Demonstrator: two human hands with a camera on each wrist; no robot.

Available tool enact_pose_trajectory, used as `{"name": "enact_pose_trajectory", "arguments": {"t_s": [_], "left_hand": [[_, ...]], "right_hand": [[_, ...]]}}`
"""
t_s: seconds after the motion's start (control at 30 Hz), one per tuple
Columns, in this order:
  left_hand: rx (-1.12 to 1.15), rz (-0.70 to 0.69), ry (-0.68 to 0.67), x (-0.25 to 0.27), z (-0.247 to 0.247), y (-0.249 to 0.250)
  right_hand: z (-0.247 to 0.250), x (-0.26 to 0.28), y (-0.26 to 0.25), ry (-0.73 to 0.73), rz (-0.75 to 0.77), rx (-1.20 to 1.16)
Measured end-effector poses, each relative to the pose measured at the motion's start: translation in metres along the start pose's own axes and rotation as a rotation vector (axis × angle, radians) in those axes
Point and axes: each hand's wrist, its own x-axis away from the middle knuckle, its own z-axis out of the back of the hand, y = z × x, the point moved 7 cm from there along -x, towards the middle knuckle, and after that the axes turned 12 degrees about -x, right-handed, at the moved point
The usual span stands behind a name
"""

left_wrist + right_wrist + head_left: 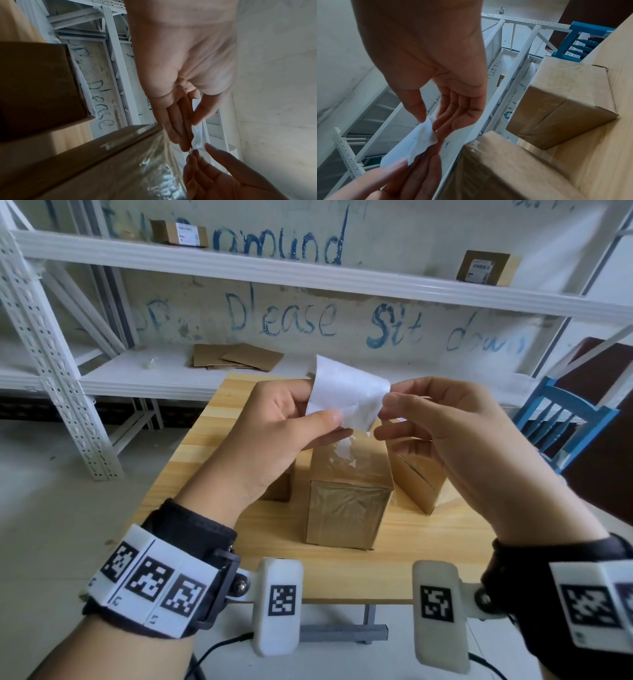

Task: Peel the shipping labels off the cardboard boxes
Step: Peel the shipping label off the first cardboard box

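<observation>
**Label off box, held between both hands**

Left hand (pixel 274 422) grip: thumb and fingers clamped on the left edge of the white rectangular paper shipping label (pixel 346 392). Right hand (pixel 442 422) grip: thumb and forefinger pinch the label's right corner; other fingers loosely curled, holding nothing. Right wrist view confirms it: label (pixel 423 136) caught between thumb tip and fingertips. In the left wrist view it shows edge-on as a thin white strip (pixel 197 136) beside the left fingers.

Label hangs in the air above the tall brown tape-wrapped cardboard box (pixel 349 494), apart from it, blank side to the camera, curled. Long axis runs roughly left-right between the hands, left end higher. Box top (pixel 342 453) shows white paper residue where the label likely sat. Box lies directly below and slightly nearer than both grips; neither hand is clearly closer.

A second brown cardboard box (pixel 418 474) sits tilted just right of the first, and a third is mostly hidden behind the left hand, all on the light wooden tabletop (pixel 342 573). Can't tell whether those carry labels.

Judgement: this label is fully peeled; discard it next, then take another box. Risk: adhesive side sticking to fingers.
</observation>
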Motion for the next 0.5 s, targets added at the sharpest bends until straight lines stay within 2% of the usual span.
{"name": "enact_pose_trajectory", "arguments": {"t_s": [0.3,0.5], "left_hand": [[0.01,0.009,-0.049,0.0013,-0.0019,-0.0022],[0.079,-0.019,-0.047,0.0022,0.0013,0.001]], "right_hand": [[0.0002,-0.0012,-0.0002,-0.001,0.04,0.018],[0.0031,-0.0032,0.0077,-0.002,-0.023,-0.09]]}}
